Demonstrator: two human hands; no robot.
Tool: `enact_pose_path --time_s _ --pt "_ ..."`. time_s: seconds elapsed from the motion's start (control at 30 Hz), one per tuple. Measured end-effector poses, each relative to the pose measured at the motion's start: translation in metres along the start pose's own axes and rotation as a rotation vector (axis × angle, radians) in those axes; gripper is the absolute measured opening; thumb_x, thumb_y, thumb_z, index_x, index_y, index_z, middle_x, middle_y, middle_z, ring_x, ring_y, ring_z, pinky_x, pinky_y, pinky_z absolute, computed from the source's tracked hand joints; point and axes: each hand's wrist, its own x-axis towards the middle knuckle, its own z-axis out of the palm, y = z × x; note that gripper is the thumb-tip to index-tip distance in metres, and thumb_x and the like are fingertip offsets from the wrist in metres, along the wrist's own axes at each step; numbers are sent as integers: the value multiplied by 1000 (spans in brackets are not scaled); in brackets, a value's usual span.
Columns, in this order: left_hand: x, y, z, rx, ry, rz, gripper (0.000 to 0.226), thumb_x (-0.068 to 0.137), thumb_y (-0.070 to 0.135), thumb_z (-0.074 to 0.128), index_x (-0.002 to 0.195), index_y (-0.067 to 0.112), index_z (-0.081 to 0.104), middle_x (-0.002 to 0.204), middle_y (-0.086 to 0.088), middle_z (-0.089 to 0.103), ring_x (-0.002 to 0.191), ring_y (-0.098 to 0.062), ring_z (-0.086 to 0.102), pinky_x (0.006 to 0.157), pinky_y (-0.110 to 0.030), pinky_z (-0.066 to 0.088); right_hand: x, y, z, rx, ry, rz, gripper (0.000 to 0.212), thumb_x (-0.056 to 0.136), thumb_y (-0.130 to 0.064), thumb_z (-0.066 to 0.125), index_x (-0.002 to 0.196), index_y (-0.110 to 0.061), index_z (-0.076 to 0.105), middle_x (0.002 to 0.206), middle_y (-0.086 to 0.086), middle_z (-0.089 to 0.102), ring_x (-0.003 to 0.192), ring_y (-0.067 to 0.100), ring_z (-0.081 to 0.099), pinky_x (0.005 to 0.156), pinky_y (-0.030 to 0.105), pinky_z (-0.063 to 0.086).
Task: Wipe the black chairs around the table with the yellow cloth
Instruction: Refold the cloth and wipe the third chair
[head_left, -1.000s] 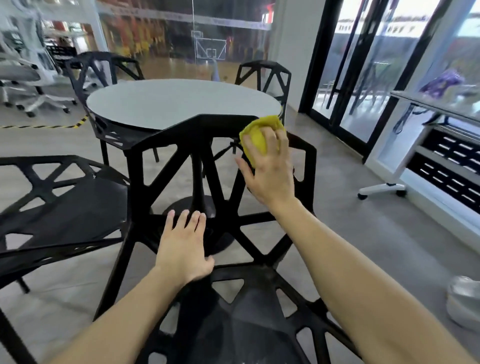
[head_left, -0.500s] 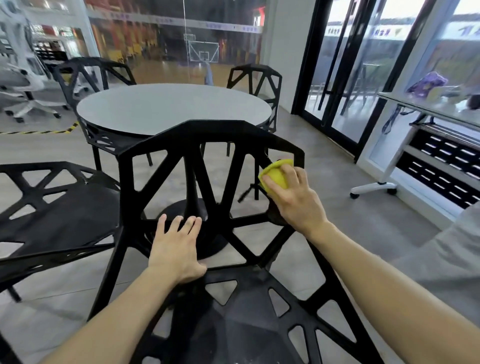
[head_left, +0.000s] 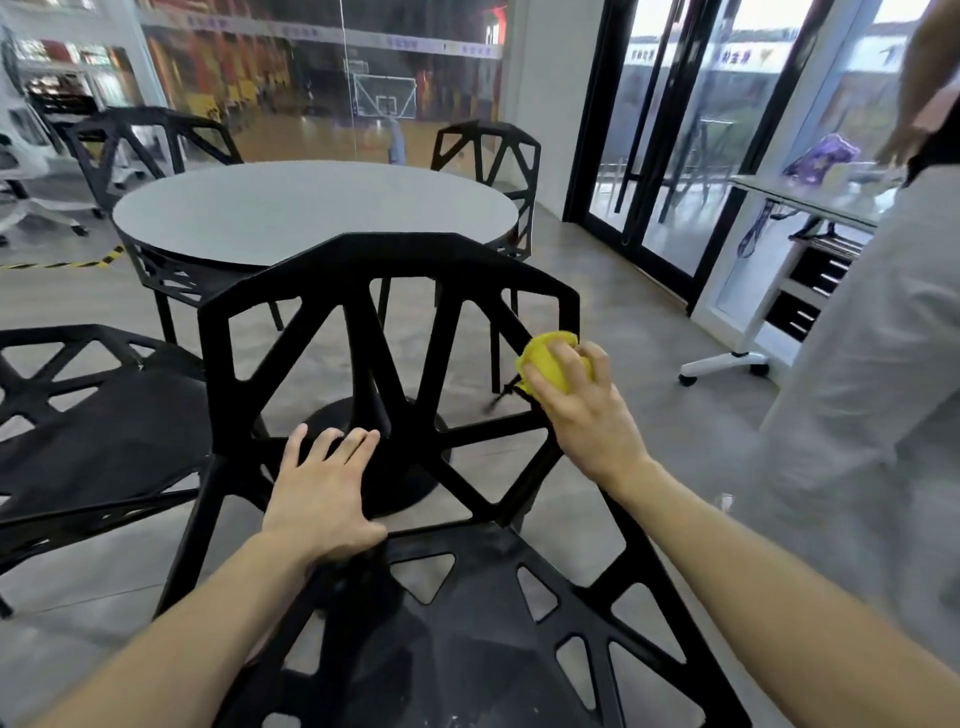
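A black lattice chair (head_left: 363, 270) stands right in front of me, its back toward the round grey table (head_left: 311, 208). My right hand (head_left: 587, 415) presses a bunched yellow cloth (head_left: 545, 356) against the right strut of the backrest. My left hand (head_left: 322, 493) lies flat with fingers spread where the backrest meets the seat (head_left: 441, 649). Three more black chairs stand around the table: one at the left (head_left: 93, 415), one at the far left (head_left: 150, 140), one at the far right (head_left: 488, 156).
A person in light clothing (head_left: 857, 389) stands close at the right. Behind them a white desk on castors (head_left: 779, 291) stands by black-framed glass doors (head_left: 665, 156). White office chairs (head_left: 31, 182) stand at the far left, beside yellow-black floor tape (head_left: 67, 262).
My right hand has slid the yellow cloth from the top of the backrest down its right strut. My left hand stays put. A person in light clothing has come into view at the right.
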Motion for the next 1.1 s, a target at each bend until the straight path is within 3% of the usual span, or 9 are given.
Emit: enact_pose_path --time_s 0.13,0.23,0.37,0.47,0.67,0.77,0.87,1.0,1.1 --pt "-3 -2 1 20 1 9 127 63 77 44 174 26 11 177 7 24 164 -22 17 133 -56 -8 89 -16 -40 92 251 96 46 98 -16 66 142 -29 63 149 13 51 132 42 45 85 44 58" --pt "-3 -3 -2 14 -15 4 126 62 77 39 174 27 10 177 9 23 164 -20 15 133 -54 -8 139 -10 -56 65 183 123 51 94 -24 70 144 -32 60 151 11 50 138 41 43 84 48 58" --pt "-1 -1 -2 -8 -4 4 125 66 79 47 173 27 13 176 9 25 164 -20 17 133 -54 -8 41 13 -20 109 130 152 62 94 -8 72 149 -30 57 149 16 46 131 43 43 95 48 54" --pt "-2 0 1 16 -7 8 126 66 78 49 174 26 10 177 8 22 165 -20 13 133 -56 -9 -44 10 -7 293 -33 271 64 97 -22 76 155 -32 51 143 13 44 123 38 46 93 53 57" --pt "-5 -1 -8 53 -50 14 126 70 79 52 174 26 2 178 9 16 165 -19 9 133 -56 -7 -20 -27 -9 340 190 565 60 95 -17 73 152 -27 55 138 16 47 126 37 46 103 36 44" --pt "-5 2 -8 28 -49 7 126 69 74 55 173 26 2 179 9 14 166 -19 6 133 -56 -9 -53 -90 24 245 -93 419 74 87 2 60 155 -25 48 133 21 47 121 44 45 95 52 52" --pt "-6 -1 -7 35 -41 13 127 68 72 56 174 25 2 179 8 15 166 -20 6 133 -56 -9 -78 -124 45 363 -404 237 70 87 -1 61 150 -29 50 132 9 42 125 38 47 77 49 58" --pt "-7 -2 5 76 13 27 129 65 72 53 173 23 4 177 7 17 166 -22 9 133 -58 -7 -58 -97 11 183 -32 482 66 87 -6 68 149 -25 55 137 13 49 122 35 50 71 41 58" --pt "-7 1 10 102 58 34 131 62 74 54 173 21 9 175 6 23 165 -25 13 132 -60 -4 -44 -77 9 -23 -49 601 67 88 -5 62 153 -15 46 132 17 47 121 37 49 65 38 59"
